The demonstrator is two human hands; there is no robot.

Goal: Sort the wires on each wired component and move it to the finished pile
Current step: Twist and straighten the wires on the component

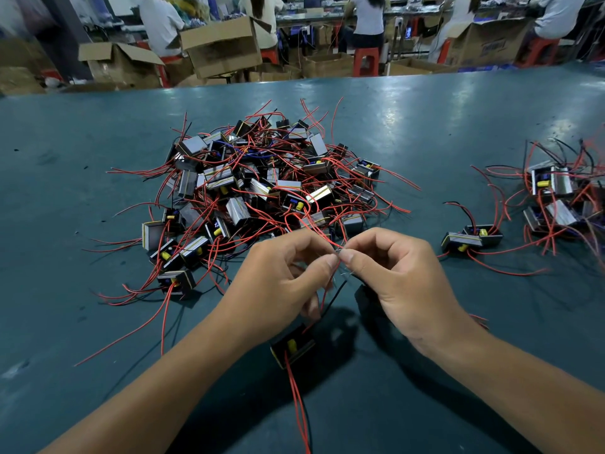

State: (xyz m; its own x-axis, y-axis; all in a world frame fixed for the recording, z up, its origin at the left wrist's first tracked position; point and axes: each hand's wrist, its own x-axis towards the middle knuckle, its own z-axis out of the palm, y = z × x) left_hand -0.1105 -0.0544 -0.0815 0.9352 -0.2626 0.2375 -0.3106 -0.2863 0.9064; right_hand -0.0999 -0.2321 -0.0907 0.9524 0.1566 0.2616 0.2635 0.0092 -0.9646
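A: Where's the component right now?

B: The component (pixel 292 347) hangs low between the two forearms, just below and a little behind the left hand (pixel 281 280). It's a small black block with a yellow part on its face, tilted. I can't tell if it touches the table (pixel 425 126) or hangs just above it.

A: And the hands?

B: Both are up above it, thumbs and forefingers meeting in the middle. The left hand pinches thin wire ends at its fingertips; the right hand (pixel 399 276) pinches the same bare ends from the other side. The two pinches touch.

A: Which wires run where?

B: A red wire and a black wire (pixel 334 298) drop from the pinch down to the component. Two more red leads (pixel 299 407) trail from its underside toward the near edge of the view.

A: The rest of the parts?

B: The big pile (pixel 262 188) sits just beyond the hands, a tangle of blocks and red leads; some strands reach the knuckles. The small pile (pixel 556 198) lies well off to the right, with a pair (pixel 471 239) of components near it, apart from the right hand.

A: Background?

B: Cardboard boxes (pixel 222 47) and seated people beyond the table.
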